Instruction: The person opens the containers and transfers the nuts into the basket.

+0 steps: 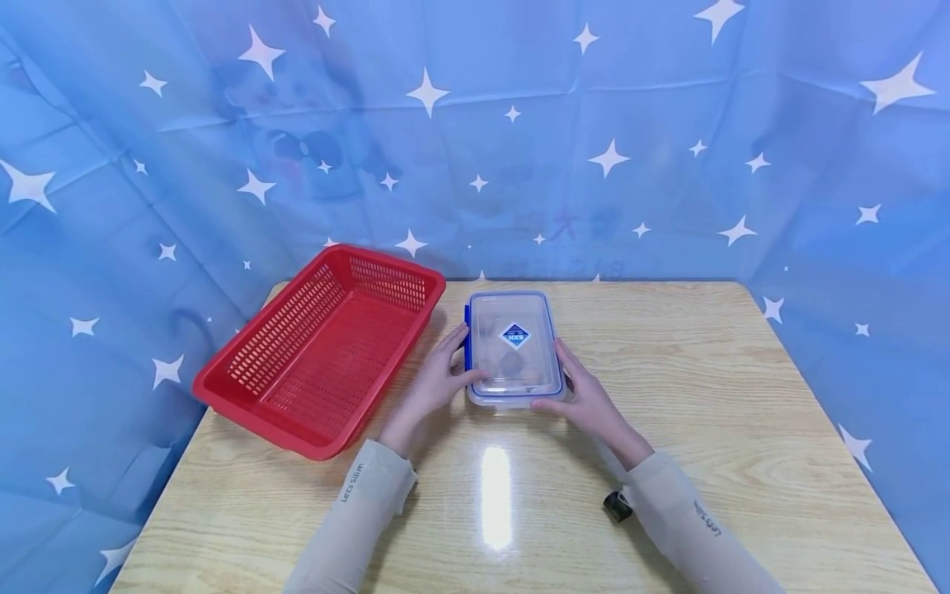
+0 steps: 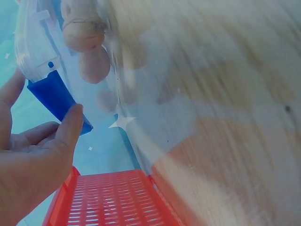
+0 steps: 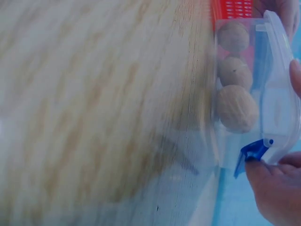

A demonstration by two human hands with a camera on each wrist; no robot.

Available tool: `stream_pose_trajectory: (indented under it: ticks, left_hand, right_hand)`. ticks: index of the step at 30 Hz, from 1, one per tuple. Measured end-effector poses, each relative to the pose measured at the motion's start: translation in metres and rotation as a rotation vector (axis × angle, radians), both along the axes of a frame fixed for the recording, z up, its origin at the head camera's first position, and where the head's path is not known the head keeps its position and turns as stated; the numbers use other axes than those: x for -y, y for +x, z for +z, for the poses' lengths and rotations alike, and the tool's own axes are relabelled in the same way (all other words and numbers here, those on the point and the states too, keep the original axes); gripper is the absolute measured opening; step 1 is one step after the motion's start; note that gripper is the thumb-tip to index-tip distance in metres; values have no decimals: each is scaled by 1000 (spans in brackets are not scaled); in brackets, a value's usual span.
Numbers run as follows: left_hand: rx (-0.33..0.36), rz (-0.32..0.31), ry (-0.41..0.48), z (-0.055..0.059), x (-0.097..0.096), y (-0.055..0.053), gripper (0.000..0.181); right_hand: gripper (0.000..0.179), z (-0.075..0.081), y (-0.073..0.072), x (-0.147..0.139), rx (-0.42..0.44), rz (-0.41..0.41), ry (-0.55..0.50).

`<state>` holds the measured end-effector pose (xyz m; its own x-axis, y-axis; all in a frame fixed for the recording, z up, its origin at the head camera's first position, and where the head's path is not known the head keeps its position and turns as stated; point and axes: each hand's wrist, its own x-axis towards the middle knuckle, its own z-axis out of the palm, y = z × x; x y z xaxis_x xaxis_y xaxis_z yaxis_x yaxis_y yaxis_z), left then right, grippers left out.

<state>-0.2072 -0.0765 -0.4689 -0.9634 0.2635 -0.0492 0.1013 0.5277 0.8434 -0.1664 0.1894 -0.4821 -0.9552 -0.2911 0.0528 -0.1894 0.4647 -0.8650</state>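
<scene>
A clear plastic food container [image 1: 512,363] with a blue-rimmed lid and a diamond sticker sits on the table between both hands. Round, tan, wrinkled walnuts [image 3: 236,109] show through its wall. My left hand [image 1: 438,375] holds the left side, thumb over the lid; in the left wrist view a fingertip touches a blue latch [image 2: 59,99], which slants away from the wall. At the other side my right hand [image 1: 590,402] grips the near right corner, its thumb along the front edge. A finger there presses against another blue latch [image 3: 254,153], tilted outward.
A red plastic basket [image 1: 326,433] with slotted walls stands left of the container, close to my left forearm. The wooden table [image 1: 712,388] reaches back to a blue curtain [image 1: 519,140] with white stars. A small black device [image 1: 618,506] sits at my right cuff.
</scene>
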Motion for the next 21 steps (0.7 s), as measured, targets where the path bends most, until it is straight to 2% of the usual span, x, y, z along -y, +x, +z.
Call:
stream_pose_trajectory:
  ticks: [2, 6, 9, 13, 15, 19, 21]
  left_hand:
    - [3, 2, 42, -1, 1, -1, 88]
    - [68, 29, 120, -4, 3, -3, 89]
    - [125, 56, 150, -5, 4, -4, 89]
    - [159, 89, 176, -7, 6, -6, 84]
    - [188, 97, 222, -7, 7, -6, 80]
    - [294, 96, 348, -9, 9, -6, 74]
    - [341, 94, 384, -9, 8, -7, 74]
  right_hand:
    - [108, -5, -2, -1, -8, -3, 2]
    - [107, -6, -2, 0, -11, -6, -2]
    - [107, -7, -2, 0, -4, -7, -8]
    - [107, -7, -1, 0, 4, -7, -9]
    - [107, -7, -1, 0, 5, -7, -3]
    - [108, -5, 0, -1, 14, -12, 9]
    - [109, -4, 0, -1, 9, -14, 13]
